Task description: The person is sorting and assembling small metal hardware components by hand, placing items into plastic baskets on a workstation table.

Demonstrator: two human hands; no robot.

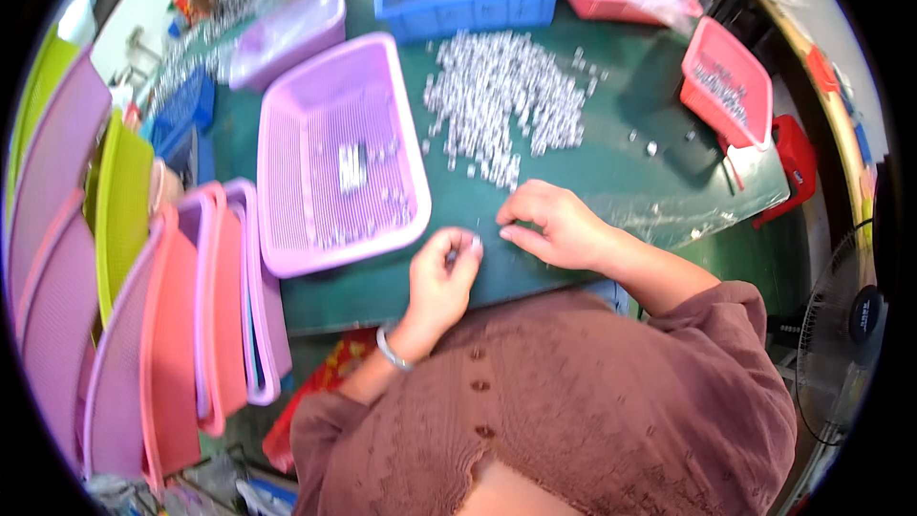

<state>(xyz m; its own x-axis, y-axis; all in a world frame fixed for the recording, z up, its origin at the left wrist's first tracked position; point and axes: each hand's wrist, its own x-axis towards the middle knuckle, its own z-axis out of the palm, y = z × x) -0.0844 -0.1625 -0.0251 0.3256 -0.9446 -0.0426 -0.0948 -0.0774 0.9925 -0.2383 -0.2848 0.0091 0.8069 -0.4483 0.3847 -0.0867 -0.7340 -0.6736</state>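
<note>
What the curled left hand (442, 272) pinches at its fingertips is too small to identify beyond a tiny silvery piece (475, 245), while the right hand (554, 222) rests loosely bent, fingertips down on the green table mat (611, 167), just below the heap of small silver metal parts (506, 100) beside the shallow purple plastic tray (287, 182).

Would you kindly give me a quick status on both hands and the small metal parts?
Left hand pinching a small silver part at fingertips. Right hand flat on green table, just below the pile of silver parts. Purple tray left of it, few pieces inside.
</note>
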